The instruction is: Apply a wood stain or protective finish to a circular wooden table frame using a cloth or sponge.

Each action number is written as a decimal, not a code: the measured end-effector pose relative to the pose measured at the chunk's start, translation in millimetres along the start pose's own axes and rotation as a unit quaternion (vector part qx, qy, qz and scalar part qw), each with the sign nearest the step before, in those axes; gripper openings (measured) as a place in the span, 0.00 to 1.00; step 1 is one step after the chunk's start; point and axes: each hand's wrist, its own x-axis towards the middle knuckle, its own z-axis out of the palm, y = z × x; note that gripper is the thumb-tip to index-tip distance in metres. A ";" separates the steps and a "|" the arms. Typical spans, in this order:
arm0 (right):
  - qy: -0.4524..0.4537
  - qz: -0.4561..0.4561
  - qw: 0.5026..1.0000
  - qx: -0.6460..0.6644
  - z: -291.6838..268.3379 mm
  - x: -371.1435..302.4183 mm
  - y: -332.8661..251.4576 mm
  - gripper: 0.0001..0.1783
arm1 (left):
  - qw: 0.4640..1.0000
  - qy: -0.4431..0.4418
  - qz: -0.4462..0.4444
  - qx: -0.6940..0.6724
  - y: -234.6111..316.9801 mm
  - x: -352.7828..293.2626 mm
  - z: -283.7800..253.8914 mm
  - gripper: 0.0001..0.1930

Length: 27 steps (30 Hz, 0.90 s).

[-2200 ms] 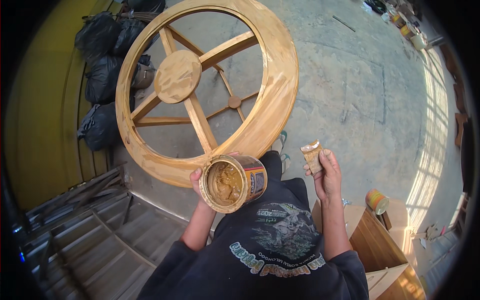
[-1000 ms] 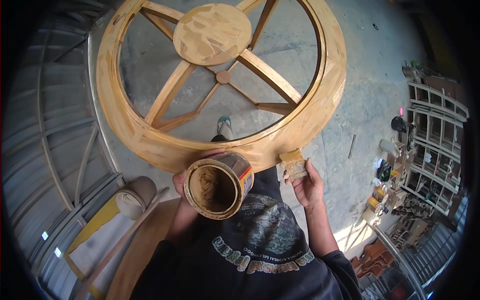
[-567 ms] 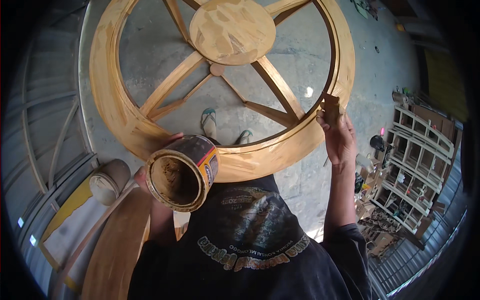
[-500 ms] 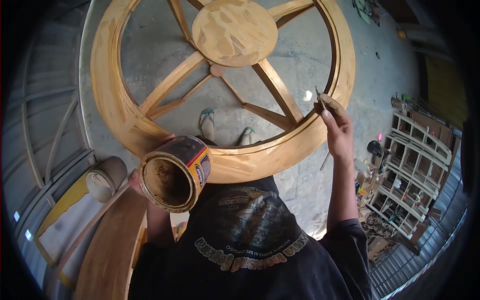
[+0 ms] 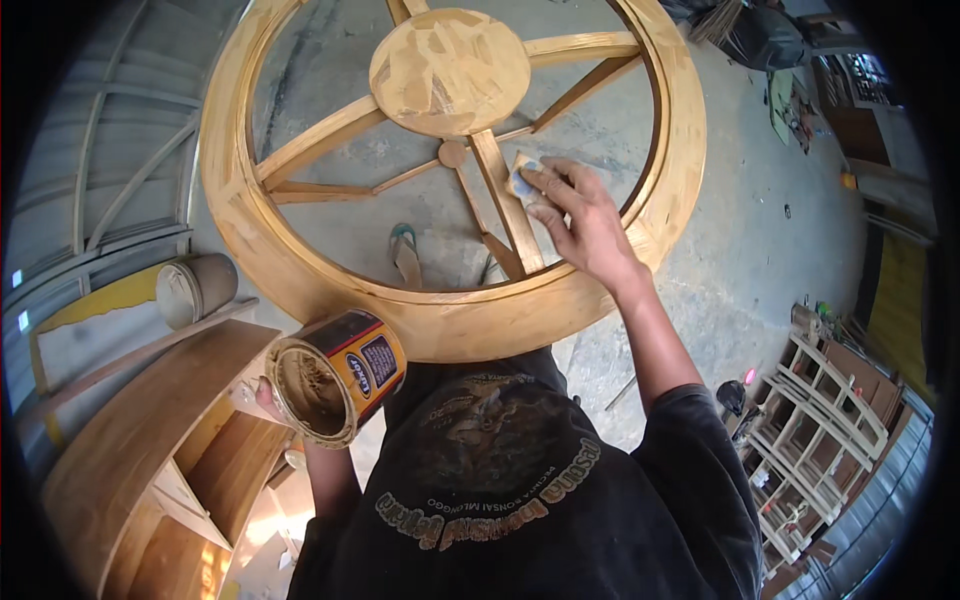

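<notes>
A large round wooden frame (image 5: 300, 270) with spokes and a round centre disc (image 5: 450, 70) stands in front of me on the concrete floor. My right hand (image 5: 580, 225) reaches over its rim and presses a small flat scraper (image 5: 522, 178), smeared with tan paste, against one spoke (image 5: 505, 200). My left hand (image 5: 268, 398) holds an open metal can (image 5: 335, 375), tilted with its mouth toward me and coated inside with brown filler. My sandalled foot (image 5: 405, 255) shows through the frame.
A curved wooden cabinet piece (image 5: 130, 450) sits at my lower left, with a pale bucket (image 5: 195, 290) beyond it. Slatted wooden frames (image 5: 830, 420) lie at the lower right. Metal bars (image 5: 90, 200) run along the left. Dark bags (image 5: 760, 35) rest at the upper right.
My right hand moved from the frame's rim inward and now presses the scraper on a spoke. The can in my left hand shifted lower and to the left as my view turned.
</notes>
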 end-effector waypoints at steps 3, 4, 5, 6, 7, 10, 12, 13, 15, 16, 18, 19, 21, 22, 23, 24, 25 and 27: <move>-0.008 0.008 0.998 0.067 -25.7 -44.3 -16.4 0.22 | 0.997 0.026 0.023 -0.076 -51.9 -34.3 52.3 0.43; -0.011 0.015 0.996 0.082 -30.4 -57.1 -20.2 0.22 | 0.995 0.050 0.029 -0.081 -62.4 -45.8 54.4 0.42; -0.003 0.014 0.997 0.079 -34.5 -68.0 -19.0 0.22 | 0.994 0.083 0.037 -0.067 -68.0 -56.3 47.9 0.41; -0.007 0.008 0.997 0.081 -38.9 -77.0 -16.9 0.22 | 0.994 0.090 0.034 -0.055 -75.7 -66.9 56.1 0.41; 0.004 -0.002 0.998 0.058 -43.4 -82.7 -13.9 0.22 | 0.994 0.098 0.031 -0.044 -82.1 -74.3 64.0 0.41; 0.014 -0.055 0.998 -0.013 -44.5 -82.6 -6.8 0.22 | 0.997 0.025 0.036 -0.067 -83.4 -87.4 69.3 0.43; -0.007 -0.095 0.994 -0.062 -38.4 -73.6 -2.1 0.22 | 0.997 0.028 0.050 -0.057 -82.6 -97.7 71.4 0.44; -0.011 -0.097 0.993 -0.063 -34.6 -68.4 2.4 0.22 | 0.997 0.041 0.053 -0.039 -81.6 -103.4 67.9 0.45; -0.032 -0.160 0.980 -0.115 -23.9 -55.7 6.9 0.23 | 0.993 0.086 0.070 -0.036 -79.6 -120.9 49.4 0.46; -0.049 -0.166 0.978 -0.116 -20.7 -50.9 3.5 0.24 | 0.992 0.095 0.080 -0.037 -77.9 -128.5 47.6 0.46; -0.055 -0.185 0.973 -0.126 -11.6 -39.7 -3.5 0.24 | 0.989 0.104 0.095 -0.041 -71.7 -140.4 44.2 0.47; -0.058 -0.198 0.969 -0.135 -7.1 -33.1 -8.3 0.23 | 0.993 0.082 0.088 -0.019 -67.1 -144.9 42.7 0.48; -0.064 -0.211 0.965 -0.143 3.4 -22.9 -17.7 0.23 | 0.994 0.050 0.092 -0.038 -59.1 -155.9 39.5 0.51; -0.068 -0.218 0.962 -0.150 7.2 -19.3 -22.9 0.22 | 0.993 0.051 0.095 -0.041 -54.3 -161.8 37.8 0.51; -0.070 -0.220 0.961 -0.151 9.5 -17.3 -28.2 0.22 | 0.991 0.074 0.108 -0.028 -48.8 -166.5 36.0 0.52; -0.092 -0.198 0.957 -0.190 11.6 -15.0 -36.8 0.20 | 0.987 0.099 0.123 -0.017 -43.8 -170.5 32.7 0.52; -0.113 -0.175 0.951 -0.228 13.1 -12.8 -45.3 0.19 | 0.989 0.077 0.121 -0.020 -37.3 -173.4 27.0 0.52; -0.127 -0.157 0.953 -0.228 10.0 -8.3 -63.0 0.17 | 0.985 0.091 0.142 -0.023 -29.2 -176.2 14.9 0.52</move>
